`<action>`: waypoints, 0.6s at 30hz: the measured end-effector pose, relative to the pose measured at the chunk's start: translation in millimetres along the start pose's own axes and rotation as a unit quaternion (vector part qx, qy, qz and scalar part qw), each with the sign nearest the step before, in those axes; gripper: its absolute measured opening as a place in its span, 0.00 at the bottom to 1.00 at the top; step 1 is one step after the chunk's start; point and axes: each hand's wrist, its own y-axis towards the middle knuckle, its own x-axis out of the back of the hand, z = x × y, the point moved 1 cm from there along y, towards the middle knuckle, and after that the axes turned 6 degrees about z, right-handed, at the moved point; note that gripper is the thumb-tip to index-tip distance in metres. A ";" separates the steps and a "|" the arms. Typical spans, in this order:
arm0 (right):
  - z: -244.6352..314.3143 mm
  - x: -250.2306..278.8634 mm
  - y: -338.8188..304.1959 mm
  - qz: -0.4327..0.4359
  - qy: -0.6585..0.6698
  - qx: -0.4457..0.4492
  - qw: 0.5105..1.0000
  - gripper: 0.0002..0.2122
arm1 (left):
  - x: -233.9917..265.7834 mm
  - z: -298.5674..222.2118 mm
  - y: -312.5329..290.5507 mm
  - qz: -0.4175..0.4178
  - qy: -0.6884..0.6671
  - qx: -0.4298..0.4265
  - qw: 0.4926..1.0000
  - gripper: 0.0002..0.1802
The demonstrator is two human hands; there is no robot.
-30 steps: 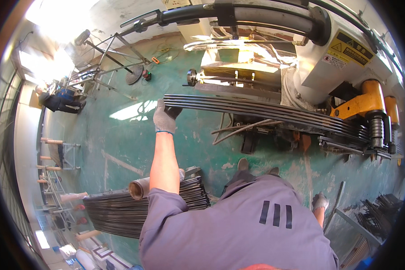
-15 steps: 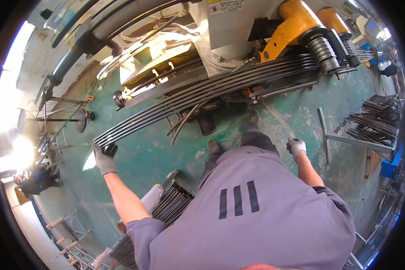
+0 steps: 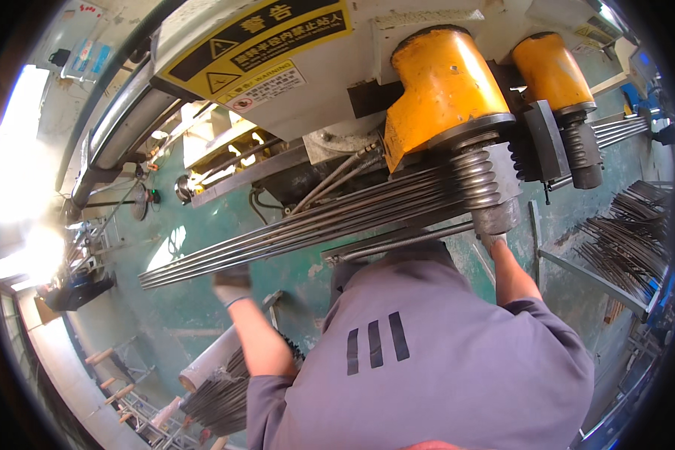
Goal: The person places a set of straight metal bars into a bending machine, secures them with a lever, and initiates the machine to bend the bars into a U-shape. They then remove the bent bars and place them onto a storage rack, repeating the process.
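- Several long, thin metal rods run slantwise across the middle of the head view, their free ends low on the left and the bundle rising rightward to the machine.
- In that same view, the left hand is just below the rods, near their free ends; it is blurred, so I cannot tell whether its fingers are spread or curled, nor whether they touch the metal.
- The right hand shows only in part, at the lower end of a ridged metal cylinder (the cylinder hides most of it); whether its fingers grip anything cannot be told.
- That cylinder hangs under a large orange housing, with a smaller-looking orange housing and a second ridged cylinder to its right.
- A yellow and black warning label is fixed to the pale machine body, left of the housings.
- At the right, a heap of dark rods lies loosely in a metal rack.
- At the lower left, beside the left forearm, a pale roll lies by another bundle of dark rods.
- The person's grey shirt, with three dark stripes, fills the lower middle, above a green floor.
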 end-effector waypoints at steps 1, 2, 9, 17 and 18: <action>2.3 6.6 12.0 -0.001 0.030 -0.001 1.000 0.13 | -30.8 28.8 -9.8 0.075 0.207 -0.022 0.975 0.28; 5.5 14.2 21.0 -0.006 0.107 -0.015 0.994 0.13 | -65.2 49.5 -20.1 0.132 0.521 -0.116 0.835 0.26; 62.7 24.6 3.6 -0.024 0.400 -0.045 0.915 0.13 | -142.0 92.5 -36.2 0.249 0.700 -0.369 0.559 0.23; 107.2 -6.5 -127.2 -0.041 0.425 -0.200 0.882 0.16 | -135.4 57.7 -33.8 0.315 0.560 -0.204 0.738 0.19; 108.6 -11.9 -142.2 -0.048 0.421 -0.215 0.880 0.16 | -142.8 54.8 -41.5 0.319 0.360 -0.092 0.872 0.14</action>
